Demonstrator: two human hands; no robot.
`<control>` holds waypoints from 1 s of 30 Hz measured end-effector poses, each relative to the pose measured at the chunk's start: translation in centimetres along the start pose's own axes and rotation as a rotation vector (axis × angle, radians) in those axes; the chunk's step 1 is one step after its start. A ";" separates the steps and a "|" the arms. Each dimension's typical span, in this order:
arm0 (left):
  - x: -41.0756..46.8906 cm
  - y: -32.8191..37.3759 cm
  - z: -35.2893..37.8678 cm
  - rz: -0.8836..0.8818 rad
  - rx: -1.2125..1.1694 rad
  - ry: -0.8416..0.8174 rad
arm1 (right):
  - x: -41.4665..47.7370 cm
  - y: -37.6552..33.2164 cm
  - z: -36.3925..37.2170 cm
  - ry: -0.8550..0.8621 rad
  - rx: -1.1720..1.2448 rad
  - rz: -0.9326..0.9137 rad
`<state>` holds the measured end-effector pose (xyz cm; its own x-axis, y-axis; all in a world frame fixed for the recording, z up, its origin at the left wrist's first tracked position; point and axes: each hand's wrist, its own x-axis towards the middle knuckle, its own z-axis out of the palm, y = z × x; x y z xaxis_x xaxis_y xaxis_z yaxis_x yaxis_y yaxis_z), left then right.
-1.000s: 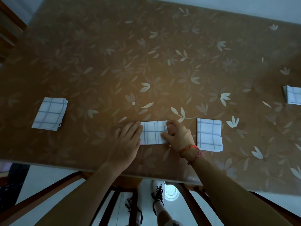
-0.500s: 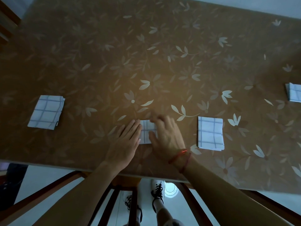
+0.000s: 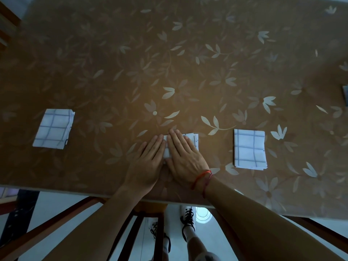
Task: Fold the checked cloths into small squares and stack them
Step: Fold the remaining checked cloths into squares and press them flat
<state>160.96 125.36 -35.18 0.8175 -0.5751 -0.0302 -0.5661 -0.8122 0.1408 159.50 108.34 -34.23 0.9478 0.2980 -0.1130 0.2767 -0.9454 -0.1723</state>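
– Near the table's (image 3: 169, 63) front edge, where did the middle cloth (image 3: 194, 142) lie?

– Under both hands. The right hand (image 3: 185, 159) lay flat on it, its fingers (image 3: 177, 142) straight and close together. They covered most of the cloth; only its right side and a thin strip between the hands showed.

– And the left hand (image 3: 148, 162)?

– Flat as well, just beside the right one. Its straight fingers (image 3: 156, 146) touched the middle cloth's left edge. Neither hand curled round anything; both pressed down with open palms.

– How was it folded?

– Into a small square, with layered edges showing at the right side.

– Were there others?

– The left cloth (image 3: 53, 129) lay folded, well apart from the hands. The right cloth (image 3: 249, 148) lay folded nearer by, clear of the right hand. A far cloth (image 3: 345, 96) showed at the view's right edge, cut off. A red bracelet (image 3: 201, 178) circled the right wrist.
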 end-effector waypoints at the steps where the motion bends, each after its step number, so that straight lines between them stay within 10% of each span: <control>1: 0.0 0.0 0.0 0.001 0.003 -0.003 | -0.1 0.2 -0.2 -0.009 -0.001 0.002; 30: 3.7 0.5 -4.6 -0.139 -0.251 -0.001 | -0.9 4.2 -4.3 -0.106 -0.014 0.092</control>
<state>164.17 123.32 -30.65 0.8854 -0.4600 -0.0674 -0.4047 -0.8338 0.3755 160.46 103.56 -30.62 0.9473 0.2220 -0.2309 0.1928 -0.9708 -0.1425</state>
